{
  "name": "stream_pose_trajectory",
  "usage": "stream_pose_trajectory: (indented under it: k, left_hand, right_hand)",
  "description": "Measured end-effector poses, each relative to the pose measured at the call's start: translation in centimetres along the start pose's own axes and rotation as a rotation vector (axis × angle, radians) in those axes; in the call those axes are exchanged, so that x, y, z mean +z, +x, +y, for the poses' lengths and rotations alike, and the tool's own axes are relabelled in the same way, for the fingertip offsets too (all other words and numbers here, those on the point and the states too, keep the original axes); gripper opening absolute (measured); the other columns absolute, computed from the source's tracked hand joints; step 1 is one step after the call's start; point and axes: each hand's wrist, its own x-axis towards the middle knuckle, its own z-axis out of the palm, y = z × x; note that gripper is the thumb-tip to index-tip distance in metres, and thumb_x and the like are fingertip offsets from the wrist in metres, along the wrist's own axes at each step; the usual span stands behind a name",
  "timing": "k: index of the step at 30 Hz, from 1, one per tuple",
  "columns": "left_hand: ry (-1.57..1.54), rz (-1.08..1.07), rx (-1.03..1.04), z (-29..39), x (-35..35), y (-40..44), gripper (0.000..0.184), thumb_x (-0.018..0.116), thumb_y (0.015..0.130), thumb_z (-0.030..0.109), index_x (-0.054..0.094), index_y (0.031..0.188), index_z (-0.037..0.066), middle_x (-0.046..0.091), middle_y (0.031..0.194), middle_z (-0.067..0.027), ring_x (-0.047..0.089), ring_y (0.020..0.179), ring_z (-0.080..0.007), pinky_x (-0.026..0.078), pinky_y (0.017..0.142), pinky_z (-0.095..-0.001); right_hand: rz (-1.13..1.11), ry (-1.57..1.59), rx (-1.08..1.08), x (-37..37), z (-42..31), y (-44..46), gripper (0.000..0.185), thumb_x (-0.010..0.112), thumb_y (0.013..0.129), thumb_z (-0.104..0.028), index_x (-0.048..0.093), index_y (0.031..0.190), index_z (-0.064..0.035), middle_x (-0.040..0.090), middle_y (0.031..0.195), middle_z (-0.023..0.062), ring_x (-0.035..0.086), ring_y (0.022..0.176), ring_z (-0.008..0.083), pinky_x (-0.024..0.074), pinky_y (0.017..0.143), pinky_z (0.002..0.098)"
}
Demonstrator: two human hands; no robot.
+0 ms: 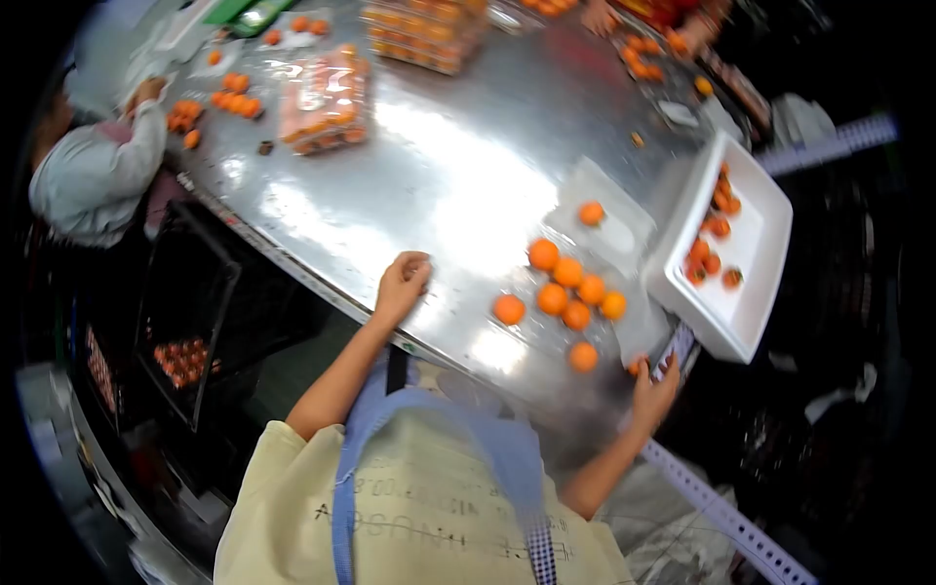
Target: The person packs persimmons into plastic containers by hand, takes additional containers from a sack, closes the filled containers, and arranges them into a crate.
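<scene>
My left hand (403,285) is over the near part of the metal table, its fingers curled together; whatever they may hold is hidden. At the right, my right hand (653,395) has its fingers around a small orange-red tomato (637,365), just below the white bin. Between my hands lies a loose group of orange tomatoes (552,298) on clear plastic. One tomato (592,213) sits apart, farther up on a pale clear tray (609,232). Another tomato (509,309) is nearest my left hand.
A white foam bin (751,292) with several tomatoes stands at the right edge. Stacked clear packs (327,100) of tomatoes are toward the back. One co-worker's sleeve (146,141) is at far left, another's hand (697,31) at upper right. A dark crate (190,302) stands lower left.
</scene>
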Motion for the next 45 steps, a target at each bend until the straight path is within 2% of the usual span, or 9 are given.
stream_pose_trajectory:
  k: [9,15,21,26,28,31,39,41,45]
  left_hand:
    - [-0.132,0.297,0.126,1.9,-9.5,4.8,0.026,0.063,0.085,0.02,0.061,0.105,0.003,0.063,0.09,-0.0059,0.058,0.076,-0.0119,0.048,0.067,-0.0248]
    - [-0.172,0.35,0.159,3.7,-17.0,8.1,0.024,0.06,0.088,0.018,0.058,0.108,0.004,0.059,0.094,-0.0052,0.056,0.078,-0.0106,0.049,0.067,-0.0235]
    - [-0.015,0.674,0.477,10.9,-26.7,0.6,0.021,0.063,0.083,0.007,0.06,0.103,0.003,0.061,0.093,-0.0075,0.059,0.081,-0.0156,0.048,0.072,-0.0268]
    - [0.591,1.223,0.176,2.4,-42.4,-7.2,0.03,0.066,0.075,0.005,0.058,0.103,0.004,0.057,0.099,-0.0123,0.054,0.094,-0.0287,0.044,0.083,-0.0372]
    - [0.586,1.406,-0.12,-8.8,-49.7,-10.7,0.046,0.069,0.073,0.01,0.05,0.114,0.001,0.052,0.11,-0.0185,0.044,0.109,-0.0354,0.036,0.094,-0.042]
    - [0.842,1.581,-0.7,-11.6,-54.0,-15.1,0.071,0.072,0.072,0.015,0.034,0.13,-0.001,0.04,0.126,-0.0201,0.04,0.113,-0.0379,0.038,0.095,-0.0439]
    - [0.913,1.482,-0.774,-10.5,-54.5,-13.5,0.075,0.075,0.07,0.021,0.035,0.131,0.001,0.043,0.121,-0.0178,0.043,0.111,-0.0362,0.043,0.09,-0.0436]
    - [0.832,1.319,-1.009,-10.9,-54.0,-11.9,0.077,0.08,0.061,0.035,0.044,0.121,0.003,0.048,0.12,-0.0167,0.045,0.111,-0.0364,0.045,0.087,-0.0444]
    - [0.701,1.295,-0.886,-14.0,-53.4,-9.3,0.04,0.071,0.066,0.019,0.056,0.1,0.003,0.063,0.094,-0.0176,0.062,0.086,-0.0383,0.05,0.076,-0.046]
  right_hand:
    - [-0.25,0.129,-0.494,8.4,-16.8,-4.1,0.028,0.062,0.082,-0.008,0.059,0.109,-0.0001,0.064,0.091,0.0128,0.062,0.078,0.0218,0.0489,0.068,0.0309]
    - [-0.325,0.09,-0.866,14.5,-29.0,-11.5,0.011,0.066,0.08,-0.015,0.066,0.074,-0.005,0.063,0.067,0.0109,0.06,0.056,0.0237,0.0466,0.054,0.0321]
    - [-0.773,0.162,-0.632,21.8,-31.3,-15.8,0.027,0.065,0.082,-0.016,0.061,0.061,-0.0015,0.054,0.052,0.0117,0.048,0.042,0.0179,0.0375,0.044,0.0309]
    - [-0.921,0.11,-0.747,25.8,-34.1,-16.0,0.031,0.064,0.085,-0.015,0.058,0.06,0.0026,0.049,0.049,0.0102,0.042,0.042,0.0123,0.0326,0.042,0.0299]
    - [-0.939,0.021,-0.886,27.6,-34.9,-15.0,0.032,0.062,0.086,-0.016,0.059,0.061,0.0029,0.048,0.047,0.0082,0.041,0.042,0.0119,0.0319,0.042,0.0299]
    - [-0.951,0.032,-0.826,29.5,-37.6,-15.2,0.034,0.061,0.087,-0.019,0.06,0.061,0.0024,0.048,0.047,0.0075,0.041,0.042,0.0116,0.0316,0.041,0.0299]
    - [-0.922,-0.101,-0.78,32.3,-39.4,-16.3,0.034,0.061,0.087,-0.024,0.065,0.064,0.0008,0.057,0.05,0.0086,0.051,0.045,0.0111,0.0396,0.046,0.0279]
    - [-0.866,-0.096,-0.814,32.6,-39.7,-16.6,0.033,0.062,0.087,-0.025,0.066,0.065,-0.0002,0.057,0.05,0.008,0.053,0.045,0.0109,0.0412,0.046,0.0274]
    - [-0.864,-0.086,-0.669,32.6,-40.0,-16.1,0.033,0.063,0.086,-0.026,0.067,0.064,-0.0016,0.058,0.05,0.0056,0.056,0.046,0.0102,0.0431,0.048,0.0263]
